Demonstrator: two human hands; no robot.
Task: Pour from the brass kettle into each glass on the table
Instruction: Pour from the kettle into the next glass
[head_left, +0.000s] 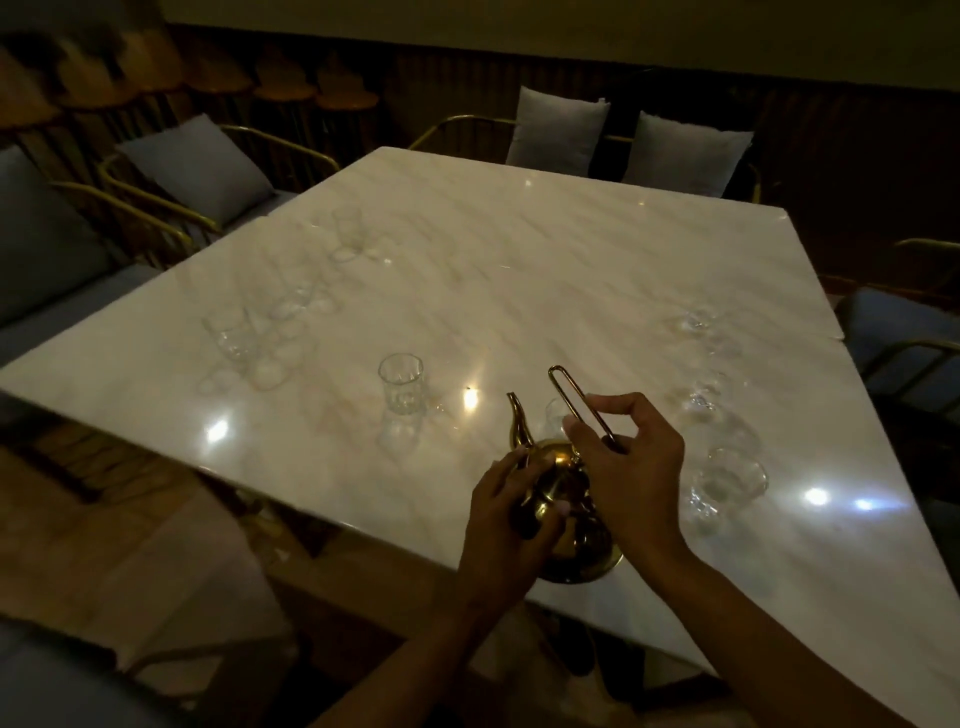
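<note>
STEP: pre-pour grasp | polished brass kettle (563, 512) at near table edge | left hand (511, 512) cups body, right hand (626, 467) pinches wire handle (574, 402) | NEXT: lift, tilt spout over nearest clear faceted glass (401, 383)

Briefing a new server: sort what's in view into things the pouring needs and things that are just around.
Needed: brass kettle, held by left hand and right hand; nearest glass; glasses at left; glasses at right; marble table.

Just around: cushions; chairs; stools.
</note>
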